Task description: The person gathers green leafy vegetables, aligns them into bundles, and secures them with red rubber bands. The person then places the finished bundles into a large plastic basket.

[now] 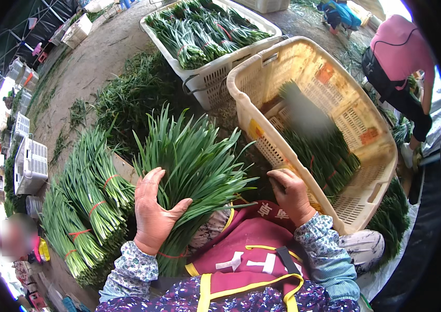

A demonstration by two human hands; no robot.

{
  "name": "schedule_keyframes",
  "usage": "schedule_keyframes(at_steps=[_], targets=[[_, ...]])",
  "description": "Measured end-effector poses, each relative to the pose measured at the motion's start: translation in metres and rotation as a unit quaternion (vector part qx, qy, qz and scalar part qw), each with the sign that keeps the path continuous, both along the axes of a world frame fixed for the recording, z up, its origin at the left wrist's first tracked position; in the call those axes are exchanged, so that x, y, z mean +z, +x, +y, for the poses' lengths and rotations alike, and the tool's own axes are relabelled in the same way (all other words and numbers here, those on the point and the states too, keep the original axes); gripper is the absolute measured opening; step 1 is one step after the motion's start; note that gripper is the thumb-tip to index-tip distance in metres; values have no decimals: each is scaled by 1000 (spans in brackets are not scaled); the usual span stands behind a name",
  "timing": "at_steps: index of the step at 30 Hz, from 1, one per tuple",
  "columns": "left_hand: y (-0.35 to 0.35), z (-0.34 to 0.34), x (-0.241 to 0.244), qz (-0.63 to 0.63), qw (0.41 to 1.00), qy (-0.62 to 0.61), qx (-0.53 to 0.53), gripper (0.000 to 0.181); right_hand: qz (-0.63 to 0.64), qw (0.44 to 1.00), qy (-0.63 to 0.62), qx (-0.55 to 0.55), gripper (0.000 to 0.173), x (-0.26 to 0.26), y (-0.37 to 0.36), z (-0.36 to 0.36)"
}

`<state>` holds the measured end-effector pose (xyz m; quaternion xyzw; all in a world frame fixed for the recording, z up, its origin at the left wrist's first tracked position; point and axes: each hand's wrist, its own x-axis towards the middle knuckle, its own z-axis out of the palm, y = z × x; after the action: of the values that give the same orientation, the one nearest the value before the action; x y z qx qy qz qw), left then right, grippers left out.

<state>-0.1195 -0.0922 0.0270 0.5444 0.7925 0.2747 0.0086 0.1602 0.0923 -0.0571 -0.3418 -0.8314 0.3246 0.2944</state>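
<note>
A thick bundle of long green leafy stalks, resembling garlic chives, [195, 163] lies in front of me, with a red band around its lower part. My left hand [158, 210] rests against the left side of these leaves, thumb and fingers spread. To the right, beside the near wall of a stained cream plastic crate [259, 113], my right hand [290, 195] is raised with its fingers curled; whether it pinches anything is unclear. Inside that crate lie several banded green bundles [318, 156]. More red-banded bundles [92, 206] are stacked at my left.
A white crate [209, 74] full of banded bundles stands beyond. Loose leaves [131, 97] are heaped on the dirt floor. A person in pink [401, 50] bends at the upper right, another person in blue [341, 15] is farther back, and a person [20, 241] is at the lower left.
</note>
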Motion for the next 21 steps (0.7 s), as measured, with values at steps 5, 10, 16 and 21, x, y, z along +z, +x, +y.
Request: schedule_keyframes(at_steps=[5, 10, 16, 21], targets=[[0, 0, -1, -1, 1000, -4, 4, 79, 46, 999, 2, -16, 23, 12, 0, 3], [-1, 0, -1, 4, 1000, 1, -3, 79, 67, 992, 77, 80, 42, 60, -30, -15], [1, 2, 0, -13, 1000, -4, 1, 79, 6, 961, 158, 227, 40, 44, -61, -39], [-1, -2, 1, -42, 999, 6, 0, 76, 31, 950, 151, 270, 36, 47, -46, -51]])
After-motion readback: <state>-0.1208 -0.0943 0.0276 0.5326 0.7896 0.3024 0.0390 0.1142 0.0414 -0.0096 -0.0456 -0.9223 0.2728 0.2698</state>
